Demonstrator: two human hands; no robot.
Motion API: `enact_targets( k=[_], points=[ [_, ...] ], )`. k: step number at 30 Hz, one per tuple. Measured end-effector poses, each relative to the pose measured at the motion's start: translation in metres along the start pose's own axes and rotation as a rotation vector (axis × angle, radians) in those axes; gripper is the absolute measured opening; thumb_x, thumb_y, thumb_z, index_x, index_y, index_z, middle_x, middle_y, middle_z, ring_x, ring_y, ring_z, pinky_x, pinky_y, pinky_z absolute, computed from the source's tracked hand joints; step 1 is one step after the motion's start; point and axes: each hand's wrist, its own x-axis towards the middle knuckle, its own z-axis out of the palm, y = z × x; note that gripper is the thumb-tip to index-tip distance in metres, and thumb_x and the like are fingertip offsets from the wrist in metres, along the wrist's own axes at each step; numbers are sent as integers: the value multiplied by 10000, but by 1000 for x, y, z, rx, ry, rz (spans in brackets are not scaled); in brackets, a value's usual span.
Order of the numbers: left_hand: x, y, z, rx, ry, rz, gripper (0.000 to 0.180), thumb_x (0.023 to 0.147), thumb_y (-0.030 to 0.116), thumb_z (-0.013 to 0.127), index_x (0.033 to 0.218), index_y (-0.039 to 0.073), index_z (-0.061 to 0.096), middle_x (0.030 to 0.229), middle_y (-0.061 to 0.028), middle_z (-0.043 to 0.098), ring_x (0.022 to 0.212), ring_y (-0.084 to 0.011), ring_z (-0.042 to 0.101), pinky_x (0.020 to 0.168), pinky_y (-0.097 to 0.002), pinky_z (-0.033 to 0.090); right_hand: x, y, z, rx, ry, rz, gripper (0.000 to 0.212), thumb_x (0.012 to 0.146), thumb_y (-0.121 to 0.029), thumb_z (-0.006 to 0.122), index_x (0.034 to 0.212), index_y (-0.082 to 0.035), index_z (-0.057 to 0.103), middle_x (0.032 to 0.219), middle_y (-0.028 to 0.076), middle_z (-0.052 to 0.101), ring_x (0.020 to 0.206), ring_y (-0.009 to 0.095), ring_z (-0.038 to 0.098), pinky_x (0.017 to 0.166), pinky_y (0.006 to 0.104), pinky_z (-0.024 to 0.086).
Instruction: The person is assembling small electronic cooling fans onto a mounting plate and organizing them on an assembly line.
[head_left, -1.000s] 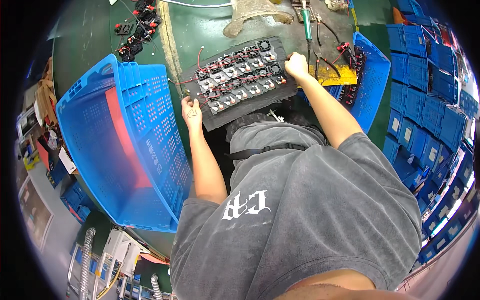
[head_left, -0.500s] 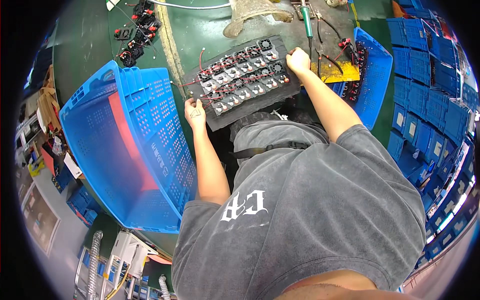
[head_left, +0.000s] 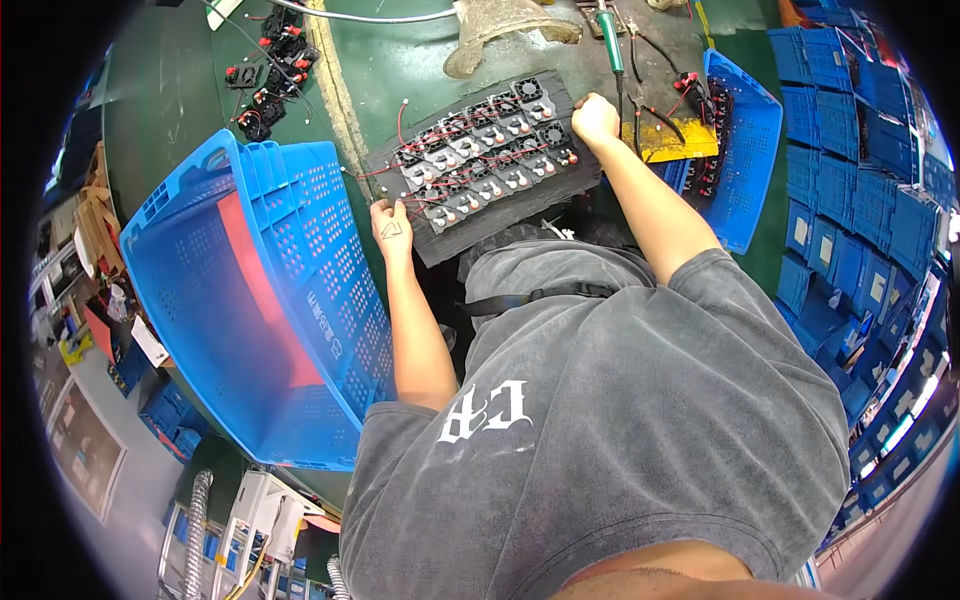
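Note:
A dark flat board [head_left: 568, 190] is held tilted at the edge of the workbench, between my two hands. My left hand [head_left: 392, 228] is closed on its left edge, thumb on top. At its upper right edge my right hand [head_left: 596, 118] grips with the fingers curled. Rows of small black fan units [head_left: 526, 92] with grey parts and whitish, round-tipped fittings cover the board. Thin red and black wires [head_left: 405, 125] run across them, and some hang past the left edge with small white plugs.
To the left stands a large blue perforated crate [head_left: 340, 290] with a red sheet inside. More wired black units [head_left: 275, 90] lie on the green bench. Beyond my right hand are a green soldering iron [head_left: 609, 40], pliers [head_left: 660, 122], a yellow block [head_left: 690, 143] and a smaller blue crate [head_left: 752, 150].
Both hands keep their grip on the board, which has barely moved. The whole view has shifted slightly.

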Motion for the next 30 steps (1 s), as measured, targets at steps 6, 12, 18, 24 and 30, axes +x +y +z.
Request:
enact_targets(
  k=[6, 12, 18, 24, 30],
  points=[
    [-1, -1, 2, 44, -5, -11, 376, 966, 228, 691, 1203, -48, 595, 1008, -199, 724, 920, -313, 700, 857, -405, 537, -12, -5, -3, 13, 14, 61, 264, 845, -239, 702, 1066, -110, 766, 1154, 173, 739, 1133, 343, 691, 989, 427, 531],
    [0, -6, 2, 0, -8, 11, 382, 964, 231, 689, 1205, -49, 593, 1000, -205, 720, 913, -325, 699, 856, -411, 538, -14, -7, -9, 23, -19, -1, 282, 835, -244, 709, 973, -1, 745, 1087, 258, 734, 1065, 395, 712, 923, 458, 571],
    [-5, 3, 2, 3, 9, -3, 389, 965, 229, 689, 1213, -54, 588, 980, -205, 709, 888, -311, 688, 835, -412, 535, -10, -2, 4, -16, 98, -22, 359, 825, -259, 724, 1078, -5, 711, 1079, 238, 735, 1072, 400, 702, 938, 470, 563],
    [-5, -2, 2, -11, 18, 4, 391, 974, 223, 681, 1215, -68, 579, 977, -199, 702, 877, -289, 677, 834, -399, 531, -6, 2, 5, 67, 15, 23, 321, 820, -271, 741, 1066, -66, 722, 1108, 172, 744, 1106, 344, 696, 966, 436, 532],
    [-9, 11, 0, -1, -2, -34, 398, 989, 222, 661, 1234, -76, 564, 980, -200, 697, 881, -298, 675, 848, -396, 523, -10, 1, 0, 93, 2, 14, 378, 812, -294, 737, 1087, -37, 698, 1096, 195, 740, 1104, 360, 693, 964, 438, 531]
  ],
)
